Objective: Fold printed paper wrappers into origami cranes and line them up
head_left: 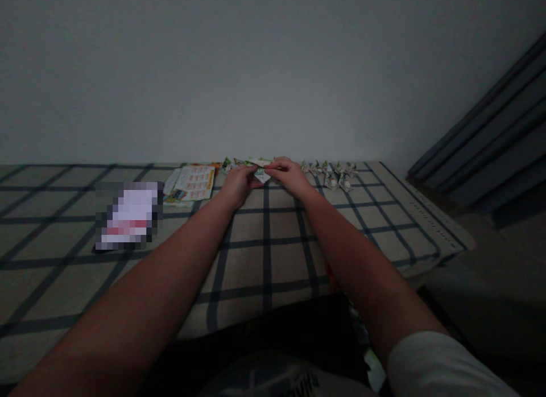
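Note:
Both arms reach forward over the checked cloth. My left hand [239, 185] is closed on the left side of a folded piece of printed paper [261, 174], white with green. On its right side my right hand [290, 175] pinches the same paper between thumb and fingers. The paper is held near the far edge of the cloth, its lower corner pointing toward me. Several small folded paper pieces [336, 178] lie just right of my right hand. A few more folded pieces [229, 162] show behind my left hand, partly hidden by it.
Left of my hands lies a stack of printed leaflets [196, 182]. Nearer on the left is a phone [130, 215] with a blurred, lit screen. The checked cloth [243, 260] meets a pale wall [273, 73] at the back. A dark curtain [490, 135] hangs at right, beyond the cloth's edge.

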### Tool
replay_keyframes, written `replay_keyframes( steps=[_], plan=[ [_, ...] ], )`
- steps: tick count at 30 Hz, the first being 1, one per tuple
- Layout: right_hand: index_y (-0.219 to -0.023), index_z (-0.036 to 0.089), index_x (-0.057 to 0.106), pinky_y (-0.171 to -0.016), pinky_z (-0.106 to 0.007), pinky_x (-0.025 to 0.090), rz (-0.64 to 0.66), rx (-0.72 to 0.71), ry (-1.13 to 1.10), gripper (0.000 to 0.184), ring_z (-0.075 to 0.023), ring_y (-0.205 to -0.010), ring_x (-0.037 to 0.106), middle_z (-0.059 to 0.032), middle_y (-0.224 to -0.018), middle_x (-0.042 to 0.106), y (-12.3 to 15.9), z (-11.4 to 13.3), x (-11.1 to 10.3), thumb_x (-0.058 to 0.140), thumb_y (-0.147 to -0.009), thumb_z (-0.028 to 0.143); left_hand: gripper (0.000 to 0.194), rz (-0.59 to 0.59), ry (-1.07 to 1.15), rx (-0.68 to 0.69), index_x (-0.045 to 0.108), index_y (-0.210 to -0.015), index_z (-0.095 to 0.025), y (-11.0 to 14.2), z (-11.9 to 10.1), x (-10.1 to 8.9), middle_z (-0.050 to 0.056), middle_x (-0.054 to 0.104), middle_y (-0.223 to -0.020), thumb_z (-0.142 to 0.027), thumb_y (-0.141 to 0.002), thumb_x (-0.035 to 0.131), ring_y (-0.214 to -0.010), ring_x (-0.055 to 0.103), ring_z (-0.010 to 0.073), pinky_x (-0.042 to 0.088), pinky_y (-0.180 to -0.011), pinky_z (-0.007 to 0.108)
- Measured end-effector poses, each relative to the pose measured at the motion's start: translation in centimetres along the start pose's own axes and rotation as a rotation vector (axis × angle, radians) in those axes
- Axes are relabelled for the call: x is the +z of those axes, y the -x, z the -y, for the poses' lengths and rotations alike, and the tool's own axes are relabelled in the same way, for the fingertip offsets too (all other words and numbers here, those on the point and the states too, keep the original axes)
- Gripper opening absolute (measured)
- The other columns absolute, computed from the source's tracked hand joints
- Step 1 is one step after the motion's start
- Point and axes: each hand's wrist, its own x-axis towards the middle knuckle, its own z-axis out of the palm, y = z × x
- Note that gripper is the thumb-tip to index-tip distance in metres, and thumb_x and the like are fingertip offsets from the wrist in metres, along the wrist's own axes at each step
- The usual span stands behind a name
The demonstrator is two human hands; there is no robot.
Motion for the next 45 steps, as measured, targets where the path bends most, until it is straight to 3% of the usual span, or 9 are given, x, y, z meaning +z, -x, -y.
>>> replay_keyframes(
  steps=[4, 7, 12, 16, 23, 28, 35, 45],
  plan=[
    [-0.088, 0.02, 0.078, -0.094, -0.033, 0.049, 0.016, -0.044, 0.062, 0.01, -0.0158, -0.096, 0.063, -0.0038, -0.096, 0.066, 0.1, 0.0, 0.0, 0.077, -0.08, 0.025, 0.011, 0.013, 0.095, -0.071, 0.066, -0.083, -0.015, 0.3, -0.6, 0.1, 0.004, 0.067, -0.078, -0.023, -0.076, 0.064, -0.068, 0.06, 0.0144, 0.052, -0.059, 0.025],
    [-0.09, 0.021, 0.079, -0.096, -0.034, 0.048, 0.013, -0.067, 0.093, 0.01, -0.016, -0.097, 0.063, -0.0044, -0.097, 0.067, 0.1, 0.0, -0.1, 0.076, -0.082, 0.025, 0.017, 0.052, 0.107, -0.055, 0.067, -0.087, -0.017, 0.5, -0.8, 0.3, 0.003, 0.068, -0.084, -0.032, -0.078, 0.067, -0.073, 0.061, 0.0151, 0.052, -0.062, 0.025],
    [-0.092, 0.021, 0.08, -0.093, -0.034, 0.049, 0.04, -0.061, 0.154, 0.011, -0.0159, -0.093, 0.062, -0.0038, -0.093, 0.065, 0.2, 0.4, -0.2, 0.075, -0.084, 0.026, 0.039, 0.047, -0.113, 0.01, 0.068, -0.076, -0.017, 0.1, 0.0, 0.0, 0.001, 0.061, -0.072, -0.053, -0.072, 0.083, -0.065, 0.052, 0.0112, 0.05, -0.062, 0.024],
    [-0.092, 0.021, 0.079, -0.092, -0.032, 0.05, 0.046, -0.065, 0.143, 0.011, -0.0154, -0.095, 0.061, -0.0037, -0.093, 0.064, 0.3, 0.6, -0.1, 0.074, -0.085, 0.027, 0.04, 0.021, -0.118, 0.031, 0.067, -0.073, -0.016, -0.4, 0.6, -0.3, 0.0, 0.058, -0.066, -0.051, -0.069, 0.086, -0.063, 0.053, 0.0107, 0.05, -0.063, 0.025],
    [-0.103, 0.021, 0.067, -0.061, -0.021, 0.049, -0.029, 0.102, -0.068, 0.023, -0.0103, -0.074, 0.06, -0.0016, -0.094, 0.065, 0.2, 0.6, 0.3, 0.071, -0.088, 0.038, 0.037, 0.06, -0.091, 0.042, 0.073, -0.089, -0.015, -0.1, 0.5, -0.2, 0.006, 0.072, -0.09, -0.045, -0.071, 0.085, -0.076, 0.063, 0.0133, 0.053, -0.071, 0.026],
    [-0.122, 0.026, 0.052, -0.054, -0.019, 0.049, -0.093, 0.204, -0.2, 0.042, -0.0089, -0.066, 0.063, 0.001, -0.094, 0.067, 0.0, 0.7, 0.4, 0.073, -0.087, 0.034, 0.04, 0.093, -0.161, 0.1, 0.074, -0.096, -0.016, -0.2, 0.7, -0.3, 0.009, 0.075, -0.1, -0.047, -0.072, 0.083, -0.086, 0.067, 0.0188, 0.054, -0.079, 0.031],
    [-0.091, 0.017, 0.065, -0.054, -0.019, 0.049, 0.003, 0.252, -0.099, 0.018, -0.0076, -0.057, 0.057, 0.0014, -0.073, 0.064, 0.1, 1.3, 0.3, 0.071, -0.087, 0.033, 0.041, 0.099, -0.148, 0.115, 0.075, -0.09, -0.016, 0.2, 0.5, -0.2, 0.008, 0.076, -0.098, -0.047, -0.067, 0.086, -0.089, 0.067, 0.0202, 0.053, -0.081, 0.031],
    [-0.09, 0.016, 0.068, -0.059, -0.02, 0.051, -0.029, 0.248, -0.095, 0.015, -0.0092, -0.061, 0.061, -0.0002, -0.074, 0.068, 0.2, 1.8, 0.3, 0.074, -0.083, 0.027, 0.045, 0.068, -0.143, 0.082, 0.077, -0.091, -0.013, 1.0, -0.4, 0.4, 0.013, 0.077, -0.101, -0.041, -0.059, 0.091, -0.087, 0.069, 0.0203, 0.054, -0.081, 0.033]
  ],
)
